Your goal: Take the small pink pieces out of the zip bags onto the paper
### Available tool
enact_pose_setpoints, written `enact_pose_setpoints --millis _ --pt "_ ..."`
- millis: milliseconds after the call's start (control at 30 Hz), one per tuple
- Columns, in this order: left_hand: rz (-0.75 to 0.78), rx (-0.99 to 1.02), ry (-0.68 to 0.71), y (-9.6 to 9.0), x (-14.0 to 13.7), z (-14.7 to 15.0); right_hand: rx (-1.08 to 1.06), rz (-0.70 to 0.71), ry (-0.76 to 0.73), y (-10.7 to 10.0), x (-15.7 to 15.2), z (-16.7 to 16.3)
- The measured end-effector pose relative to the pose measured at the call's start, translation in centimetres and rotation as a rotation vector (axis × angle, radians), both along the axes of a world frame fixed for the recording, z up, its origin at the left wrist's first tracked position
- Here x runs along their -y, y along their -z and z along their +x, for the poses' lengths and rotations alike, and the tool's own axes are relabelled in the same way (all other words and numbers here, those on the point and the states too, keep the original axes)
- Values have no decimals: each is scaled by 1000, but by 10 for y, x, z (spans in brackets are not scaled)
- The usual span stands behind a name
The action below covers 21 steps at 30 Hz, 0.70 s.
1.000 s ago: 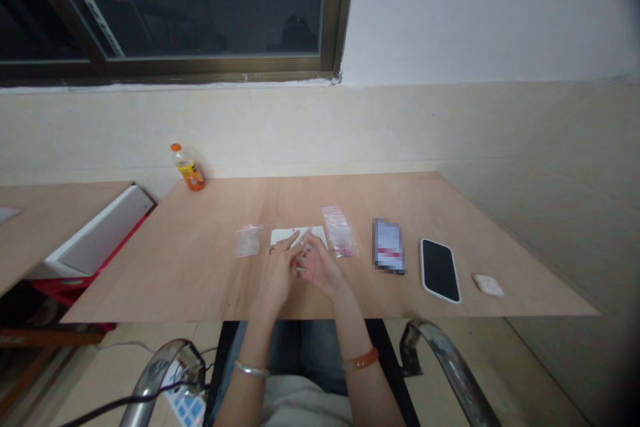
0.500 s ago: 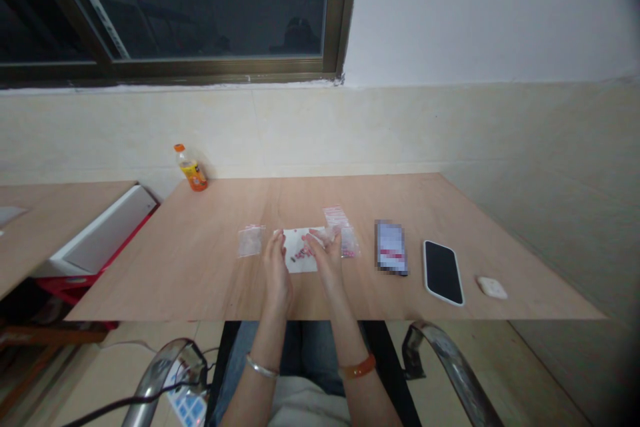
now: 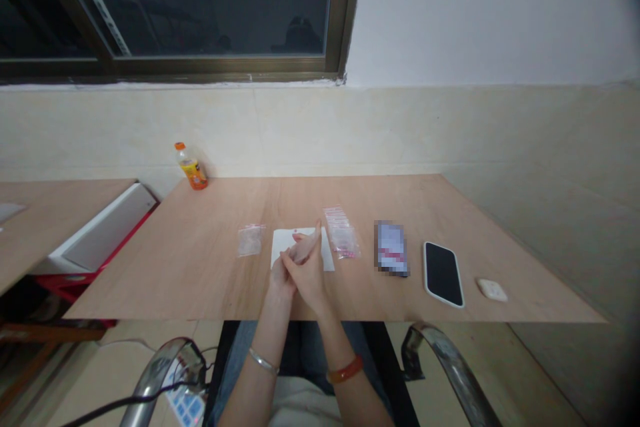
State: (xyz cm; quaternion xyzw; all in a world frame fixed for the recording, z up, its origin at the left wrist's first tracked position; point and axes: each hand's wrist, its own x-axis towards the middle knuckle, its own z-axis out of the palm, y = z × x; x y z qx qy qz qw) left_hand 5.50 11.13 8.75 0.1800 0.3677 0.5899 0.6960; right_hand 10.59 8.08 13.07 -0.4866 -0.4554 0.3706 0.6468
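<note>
1. At the bottom of the frame a silver bangle sits on the left wrist and an orange one on the right, with curved metal chair arms either side.
2. Just above centre-bottom, the left hand (image 3: 281,279) and right hand (image 3: 306,271) meet over the near edge of the white paper sheet (image 3: 327,255) on the table (image 3: 210,267). The right hand's fingers (image 3: 311,245) are drawn together and point up-frame over the sheet; whether they pinch anything is too small to tell. The left hand lies tucked against and partly under the right, so I cannot tell how its fingers stand.
3. One small pink bit (image 3: 297,237) shows on the sheet near its far edge; the hands hide the rest of the sheet's middle, so how many pieces are left there cannot be read.
4. Right of the sheet lie a clear bag holding pink pieces (image 3: 345,245) and, just beyond, a stack of flat bags (image 3: 335,215). Left of the sheet lies one clear bag (image 3: 250,240), contents unclear. I judge the bagging partly done: some pieces are packed and spare bags wait.
5. Further right lie a blurred packet (image 3: 391,247), a dark phone (image 3: 443,273) and a small white case (image 3: 492,289).
6. At the far left corner of the table stands an orange-capped bottle (image 3: 190,167).
</note>
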Motion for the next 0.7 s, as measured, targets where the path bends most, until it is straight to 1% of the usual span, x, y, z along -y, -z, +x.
enact_pose_setpoints --millis 67,200,300,400,467,533,700 --pt "-44 -108 -84 6 -3 -4 -44 6 27 1 -2 3" --pt "-57 -276 -259 15 -11 -19 -155 5 116 2 -10 19" --pt "-54 -441 -373 16 -26 -29 -227 -20 233 6 -17 36" --pt "-27 -615 -434 15 -48 -30 -282 -83 294 13 -23 51" --pt "13 -721 -444 16 -59 -25 -300 -108 302 19 -26 57" --pt "75 -810 -417 19 -65 -17 -300 -104 318 23 -28 62" --pt "220 -953 -299 31 -64 -6 -251 -116 360 34 -32 72"
